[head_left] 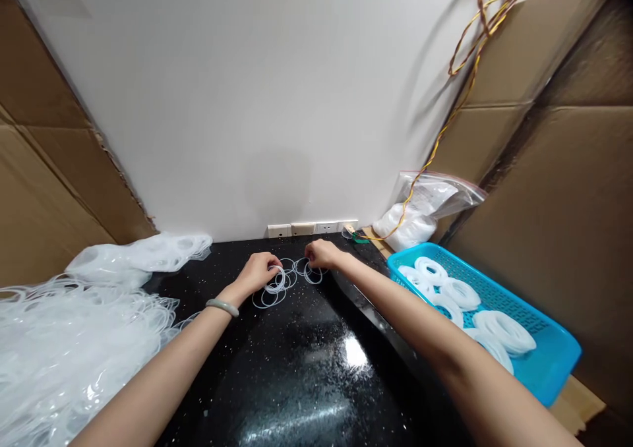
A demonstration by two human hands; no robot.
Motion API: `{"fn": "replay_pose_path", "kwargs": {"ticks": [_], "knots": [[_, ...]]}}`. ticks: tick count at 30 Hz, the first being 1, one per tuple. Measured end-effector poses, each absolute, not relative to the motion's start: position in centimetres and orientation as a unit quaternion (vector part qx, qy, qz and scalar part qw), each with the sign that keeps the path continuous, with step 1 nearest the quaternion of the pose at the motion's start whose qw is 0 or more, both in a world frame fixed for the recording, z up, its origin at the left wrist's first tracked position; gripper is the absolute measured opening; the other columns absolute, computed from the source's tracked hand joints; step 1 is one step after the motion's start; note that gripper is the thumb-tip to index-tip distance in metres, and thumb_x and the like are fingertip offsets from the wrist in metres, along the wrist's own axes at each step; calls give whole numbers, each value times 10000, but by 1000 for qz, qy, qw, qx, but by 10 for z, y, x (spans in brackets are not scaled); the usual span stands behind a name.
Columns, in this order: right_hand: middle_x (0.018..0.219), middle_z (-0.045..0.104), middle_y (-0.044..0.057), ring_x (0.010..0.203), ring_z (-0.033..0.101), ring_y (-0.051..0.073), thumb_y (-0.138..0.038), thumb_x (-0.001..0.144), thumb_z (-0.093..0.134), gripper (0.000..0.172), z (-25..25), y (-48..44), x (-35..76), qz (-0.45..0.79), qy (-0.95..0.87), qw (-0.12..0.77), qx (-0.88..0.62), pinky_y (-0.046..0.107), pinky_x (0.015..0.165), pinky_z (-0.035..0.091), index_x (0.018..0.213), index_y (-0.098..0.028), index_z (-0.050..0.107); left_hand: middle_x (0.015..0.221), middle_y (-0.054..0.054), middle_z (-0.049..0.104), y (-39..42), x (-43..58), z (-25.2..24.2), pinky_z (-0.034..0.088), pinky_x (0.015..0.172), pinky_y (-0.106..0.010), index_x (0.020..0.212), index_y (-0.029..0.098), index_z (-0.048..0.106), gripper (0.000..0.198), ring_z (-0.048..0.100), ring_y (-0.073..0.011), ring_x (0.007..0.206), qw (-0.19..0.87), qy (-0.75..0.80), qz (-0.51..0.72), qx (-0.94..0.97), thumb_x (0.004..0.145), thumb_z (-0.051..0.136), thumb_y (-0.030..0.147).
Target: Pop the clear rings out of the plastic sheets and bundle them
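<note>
At the centre of the frame, the left hand [254,272] curls its fingers [270,262] closed on a clear plastic ring [275,281], while the right hand [322,254] presses its fingertips [309,254] among a loose cluster of rings [297,267] on the black worktop [297,341], its hold impossible to tell.

A white wall [222,104] rises beyond the black speckled worktop [297,381], with a row of wall sockets [312,229] at its foot; brown cardboard sheets [534,170] line both sides, and a twisted yellow wire [475,58] hangs far right.
</note>
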State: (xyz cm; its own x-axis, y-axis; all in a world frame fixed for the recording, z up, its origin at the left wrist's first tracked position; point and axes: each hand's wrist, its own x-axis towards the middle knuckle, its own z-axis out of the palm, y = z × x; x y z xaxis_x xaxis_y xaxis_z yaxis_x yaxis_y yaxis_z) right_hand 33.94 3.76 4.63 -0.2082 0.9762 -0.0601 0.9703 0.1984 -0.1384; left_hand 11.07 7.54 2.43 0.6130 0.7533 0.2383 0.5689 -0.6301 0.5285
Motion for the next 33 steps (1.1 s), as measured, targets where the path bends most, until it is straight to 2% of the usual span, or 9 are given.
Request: {"fn": "replay_pose_path", "kwargs": {"ticks": [3,7,11,19,24,29,33], "knots": [[911,719,43,814,656,183,-225,669,695,223,46,47,334,84,-775,3,-626,204,599,419,890,-200,712,827,-44,707,77,105,28,447,697,-286,781,183,724,162,630,-196,768,209,380,233,870,754,566,205],[864,711,62,797,650,203,-173,609,711,171,45,55,332,85,-785,-8,-614,220,598,416,780,-183,711,854,-39,715,73,89,39,449,735,-286,795,185,716,152,635,-191,805,219,386,238,864,764,574,225],[705,677,43,685,619,175,-123,557,726,124,44,59,340,160,-770,75,-613,218,573,403,670,-154,684,854,-41,728,65,72,50,454,734,-285,789,185,717,147,645,-193,807,232,396,232,858,760,584,242],[642,641,1,591,563,92,-61,626,633,99,51,49,361,250,-749,200,-580,176,546,409,705,-111,664,838,-39,738,56,63,57,457,744,-299,781,191,722,158,654,-202,806,256,404,232,847,745,584,258],[605,624,-2,544,545,83,-161,631,696,110,67,34,365,400,-699,306,-507,195,539,415,717,-107,655,851,-38,736,50,66,62,453,760,-296,783,193,718,154,655,-199,820,268,398,245,842,745,581,254],[610,609,-20,474,452,48,-252,652,739,200,92,19,359,467,-707,291,-444,173,441,319,790,-122,678,852,-45,720,47,60,72,440,739,-289,838,177,695,200,627,-184,790,283,383,268,838,788,572,326],[653,632,-11,497,486,51,-227,654,733,194,84,26,334,484,-720,265,-421,165,449,339,804,-115,681,833,-50,701,43,52,76,430,681,-276,869,164,680,220,598,-172,745,304,378,252,837,799,564,337]]}}
